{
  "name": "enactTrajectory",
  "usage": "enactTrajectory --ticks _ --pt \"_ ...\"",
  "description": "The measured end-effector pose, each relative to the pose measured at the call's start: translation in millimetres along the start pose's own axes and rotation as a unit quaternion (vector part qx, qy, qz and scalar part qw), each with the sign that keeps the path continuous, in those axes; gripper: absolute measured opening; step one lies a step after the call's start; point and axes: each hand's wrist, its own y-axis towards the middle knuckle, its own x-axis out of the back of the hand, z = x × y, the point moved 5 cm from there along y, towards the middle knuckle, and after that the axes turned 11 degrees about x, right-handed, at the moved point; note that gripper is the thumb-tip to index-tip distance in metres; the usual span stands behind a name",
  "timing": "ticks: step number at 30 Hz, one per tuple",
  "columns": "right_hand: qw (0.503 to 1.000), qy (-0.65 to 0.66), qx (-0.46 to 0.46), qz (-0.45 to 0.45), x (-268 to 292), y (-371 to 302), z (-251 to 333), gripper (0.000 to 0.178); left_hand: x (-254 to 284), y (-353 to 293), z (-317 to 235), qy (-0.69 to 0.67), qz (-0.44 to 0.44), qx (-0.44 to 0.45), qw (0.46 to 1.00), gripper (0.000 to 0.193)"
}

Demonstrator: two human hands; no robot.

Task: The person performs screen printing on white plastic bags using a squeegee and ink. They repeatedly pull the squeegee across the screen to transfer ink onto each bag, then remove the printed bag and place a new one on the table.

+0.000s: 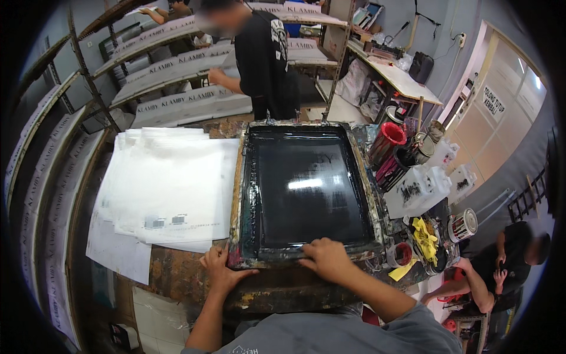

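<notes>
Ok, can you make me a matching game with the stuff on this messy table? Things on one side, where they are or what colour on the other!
Things:
1. printing frame
2. stack of white sheets
3. red cup
4. yellow rag

Clues:
A. lies to the left of the frame
B. sits in a dark tub on the right, near the front
C. shiny black in the middle, with the left hand and right hand on its near edge
D. stands near the frame's far right corner

Pairs: 1-C, 2-A, 3-D, 4-B
</notes>
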Motion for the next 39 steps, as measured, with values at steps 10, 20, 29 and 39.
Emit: enactTrajectory --ticks 10,20,29,39 --pt "0.985 -0.106 0.035 -0.128 -29 156 -152 0.035 -11 2 17 -0.005 0.072 0.014 0.997 0.126" --pt "0.998 -0.050 0.047 0.002 51 327 -273 0.055 -31 -22 29 -0.259 0.014 0.113 0.959 0.146" --pt "0.983 -0.143 0.059 -0.102 7 244 -207 0.043 -53 -33 44 -0.275 -0.018 0.073 0.959 0.140" --pt "0.999 -0.026 0.006 -0.041 55 21 1 0.039 -26 -14 -2 -0.523 0.008 0.118 0.844 0.123"
